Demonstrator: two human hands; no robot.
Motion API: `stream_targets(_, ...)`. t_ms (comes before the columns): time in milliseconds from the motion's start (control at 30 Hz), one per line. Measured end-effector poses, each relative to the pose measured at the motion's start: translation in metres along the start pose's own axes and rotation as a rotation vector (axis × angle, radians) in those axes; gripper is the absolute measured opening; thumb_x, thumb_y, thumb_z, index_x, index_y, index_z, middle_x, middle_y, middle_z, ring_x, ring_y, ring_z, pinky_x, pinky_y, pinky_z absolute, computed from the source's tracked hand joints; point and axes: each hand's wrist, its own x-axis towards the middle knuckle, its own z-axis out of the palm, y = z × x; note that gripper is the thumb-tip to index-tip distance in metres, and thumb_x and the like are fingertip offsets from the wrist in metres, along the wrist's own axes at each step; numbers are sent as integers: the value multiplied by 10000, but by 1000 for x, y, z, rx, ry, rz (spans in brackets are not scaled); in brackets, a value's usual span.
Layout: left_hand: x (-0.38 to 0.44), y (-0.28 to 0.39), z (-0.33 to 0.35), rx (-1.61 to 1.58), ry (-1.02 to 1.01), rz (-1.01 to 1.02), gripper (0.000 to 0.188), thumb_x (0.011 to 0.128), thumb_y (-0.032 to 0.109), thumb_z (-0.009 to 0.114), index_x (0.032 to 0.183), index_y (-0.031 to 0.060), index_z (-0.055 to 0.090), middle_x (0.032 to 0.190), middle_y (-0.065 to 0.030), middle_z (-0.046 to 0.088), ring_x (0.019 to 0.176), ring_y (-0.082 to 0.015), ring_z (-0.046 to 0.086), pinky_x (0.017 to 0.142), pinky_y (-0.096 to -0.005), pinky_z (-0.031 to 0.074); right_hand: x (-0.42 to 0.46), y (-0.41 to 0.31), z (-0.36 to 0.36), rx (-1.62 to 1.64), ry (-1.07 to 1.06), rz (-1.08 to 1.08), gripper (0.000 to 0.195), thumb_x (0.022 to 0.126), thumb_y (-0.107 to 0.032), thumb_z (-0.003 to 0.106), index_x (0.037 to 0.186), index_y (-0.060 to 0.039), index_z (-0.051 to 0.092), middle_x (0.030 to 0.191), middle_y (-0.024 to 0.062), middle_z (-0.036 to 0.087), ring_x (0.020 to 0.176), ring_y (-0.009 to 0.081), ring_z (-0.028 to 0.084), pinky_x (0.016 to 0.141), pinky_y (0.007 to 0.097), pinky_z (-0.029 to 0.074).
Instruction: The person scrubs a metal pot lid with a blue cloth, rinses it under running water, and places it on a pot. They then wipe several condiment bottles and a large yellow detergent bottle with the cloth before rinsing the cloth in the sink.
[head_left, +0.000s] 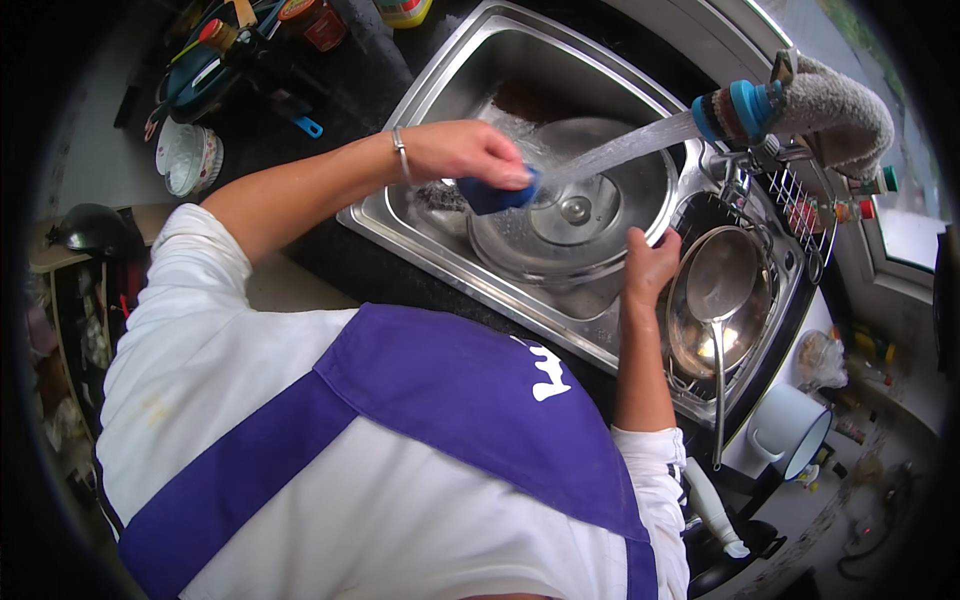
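Note:
My left hand (480, 156), with a bracelet at the wrist, grips a blue cloth or sponge (496, 196) in the running water (622, 150). Below it, a round glass pot lid (502, 244) lies tilted in the stainless steel sink (592, 306), its metal-centred knob (576, 210) facing up. My right hand (654, 262) holds the lid's rim at the right, thumb on top; the fingers beneath are partly hidden. The stream comes from a tap nozzle (731, 112) with blue rings and lands close to the cloth. Something dark and bristly (439, 196) shows at the sink's left side, partly covered.
A metal strainer (724, 274) rests in a metal bowl (682, 330) right of the basin, its handle overhanging the edge. A grey towel (847, 112) wraps the tap. Beyond are a white enamel pot (784, 427) and a wire rack (802, 210). Bottles (262, 67) and stacked bowls (191, 157) stand left.

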Motion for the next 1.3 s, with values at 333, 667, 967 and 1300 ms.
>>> stream_targets(333,134,-161,83,816,15,-14,601,895,497,346,1385,157,273,1473,-60,170,1280,-348,280,997,-583,185,-42,17,35,235,-178,302,384,638,-21,553,1013,45,504,919,194,599,837,325,592,778,368,451)
stream_targets(667,247,-172,16,678,807,-426,684,843,473,429,1407,162,199,1482,-123,87,1297,-344,239,989,-577,202,-73,42,50,228,-134,403,332,701,35,556,1024,-19,501,796,51,569,598,122,551,406,238,441)
stream_targets(967,165,-175,105,329,17,335,524,916,340,388,1284,-33,395,1405,-216,266,1343,-298,180,1085,-385,154,-57,9,37,604,-172,714,364,780,104,534,1116,-33,502,832,8,571,662,88,540,519,204,410)
stream_targets(1300,177,-191,-37,1097,532,-324,328,763,247,575,1027,53,550,1078,-158,506,1038,-336,460,851,-424,411,-54,-5,31,528,-211,727,312,793,47,547,1084,-54,498,754,-12,541,582,73,493,418,207,360)
